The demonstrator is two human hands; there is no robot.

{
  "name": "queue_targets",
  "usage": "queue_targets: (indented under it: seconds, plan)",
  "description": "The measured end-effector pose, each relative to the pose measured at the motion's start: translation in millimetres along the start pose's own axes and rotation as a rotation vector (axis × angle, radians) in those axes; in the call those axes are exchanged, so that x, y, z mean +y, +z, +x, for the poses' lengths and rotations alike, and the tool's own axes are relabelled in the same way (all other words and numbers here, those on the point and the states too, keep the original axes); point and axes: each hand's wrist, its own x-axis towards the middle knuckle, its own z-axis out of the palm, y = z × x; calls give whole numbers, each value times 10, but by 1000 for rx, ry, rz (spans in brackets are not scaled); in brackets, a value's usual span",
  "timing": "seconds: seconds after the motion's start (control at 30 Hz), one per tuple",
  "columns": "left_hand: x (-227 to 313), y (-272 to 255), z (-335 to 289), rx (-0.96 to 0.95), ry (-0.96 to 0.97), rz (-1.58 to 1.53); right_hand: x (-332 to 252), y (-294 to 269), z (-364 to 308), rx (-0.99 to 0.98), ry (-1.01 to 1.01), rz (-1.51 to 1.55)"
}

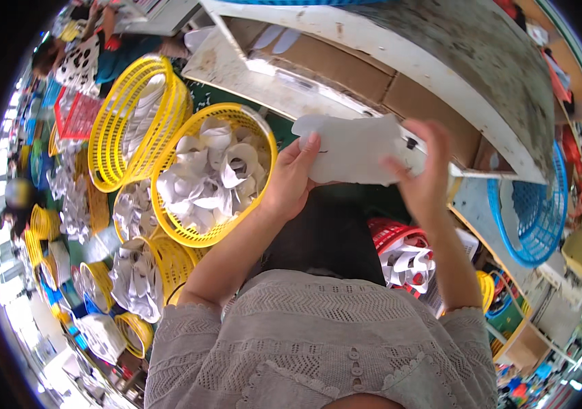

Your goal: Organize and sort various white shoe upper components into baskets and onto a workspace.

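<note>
My left hand [292,174] is closed on the left end of a flat white sheet-like piece [355,148], thumb on top and fingers underneath. A rounded white edge shows at its upper left, so more than one layer may be in the hand. Close by its right end is my right hand [430,170], slightly blurred, with thumb and fingers apart. The thumb tip is at the piece's edge; whether it touches I cannot tell. Directly left of my left hand, a yellow basket [268,140] holds several curled white pieces [212,174].
Ahead stands a worn white bench [372,31] with a cardboard-lined recess [420,102]. Another yellow basket [100,153] leans at the left. A red basket [386,232] sits below my right forearm, a blue basket [529,252] farther right. A person [83,68] is at the far left.
</note>
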Motion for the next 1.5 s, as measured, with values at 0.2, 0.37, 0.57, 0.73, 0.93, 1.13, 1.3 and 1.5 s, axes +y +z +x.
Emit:
queue_targets:
  seconds: [0.2,0.37,0.57,0.73,0.93,1.13,1.3,1.5]
  plan:
    - [24,-364,-91,108,-15,105,-435,728,-261,-406,19,313]
    - [282,-706,-95,66,10,-82,-713,1006,59,-397,179,459]
    - [475,-1103,-42,63,-35,-271,-822,1577,147,-335,21,386]
    - [504,-1244,15,96,-21,-352,-851,1729,379,-481,319,476]
    - [575,-1575,177,154,-50,-193,-590,1838,607,-563,-106,339]
    - [524,-1475,448,162,-16,-258,-797,1938,635,-553,-231,298]
    - [467,-1434,457,228,42,-209,-609,2044,603,-618,39,642]
    - [467,-1722,362,412,82,-93,55,2187,898,-86,1109,1191]
